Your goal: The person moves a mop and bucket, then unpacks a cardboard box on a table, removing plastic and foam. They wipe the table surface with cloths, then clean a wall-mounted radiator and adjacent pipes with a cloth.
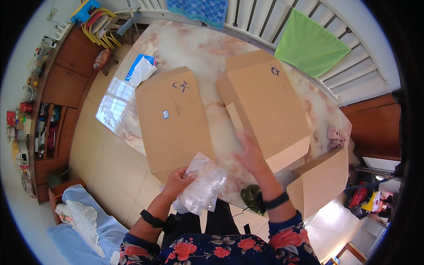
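My left hand (180, 182) pinches a crumpled clear plastic bag (207, 185) at the near edge of the table. Partly behind the bag, a flat cardboard box (175, 132) bears a pen mark and a small blue-edged sticker. My right hand (250, 154) has its fingers spread and holds nothing. It is nearest the left side of a second cardboard box (268, 106), which also carries a pen mark; whether the fingers touch that box I cannot tell. A paler strip (234, 116) shows on this box's side.
The boxes lie on a marbled table (198, 43). A tissue pack (141, 69) sits at the far left, a crumpled pink cloth (336, 136) at the right corner. Another cardboard box (319, 182) stands at the right. Dark green fabric (252, 198) is by the near edge.
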Tool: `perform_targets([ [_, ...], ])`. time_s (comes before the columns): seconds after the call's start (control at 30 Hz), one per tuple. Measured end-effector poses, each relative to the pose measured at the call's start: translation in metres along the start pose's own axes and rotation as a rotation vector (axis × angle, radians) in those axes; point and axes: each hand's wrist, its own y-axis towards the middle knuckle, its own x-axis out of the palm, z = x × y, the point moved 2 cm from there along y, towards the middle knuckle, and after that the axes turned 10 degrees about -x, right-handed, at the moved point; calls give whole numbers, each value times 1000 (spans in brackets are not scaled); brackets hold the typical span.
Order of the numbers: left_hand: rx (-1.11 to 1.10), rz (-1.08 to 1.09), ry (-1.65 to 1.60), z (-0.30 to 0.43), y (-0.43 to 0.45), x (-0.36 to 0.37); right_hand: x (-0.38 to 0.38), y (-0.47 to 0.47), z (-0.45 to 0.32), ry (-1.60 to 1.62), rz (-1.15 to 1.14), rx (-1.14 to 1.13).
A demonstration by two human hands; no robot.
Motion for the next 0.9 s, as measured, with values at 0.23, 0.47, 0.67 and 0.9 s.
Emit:
perform_targets([
  [0.23, -21, -134, -523, -41, -12, -21, 133, -67, -114, 1043, -443, 30],
  [0.47, 89, 131, -646, -78, -46, -89, 190, -75, -152, 798, -352, 122],
  [0.67, 116, -20, -607, -119, -93, -121, 210, -79, -177, 770, -286, 40],
  [0.9, -143, -19, -944, -214, -109, -74, 243, -124, -162, 400, -601, -71],
])
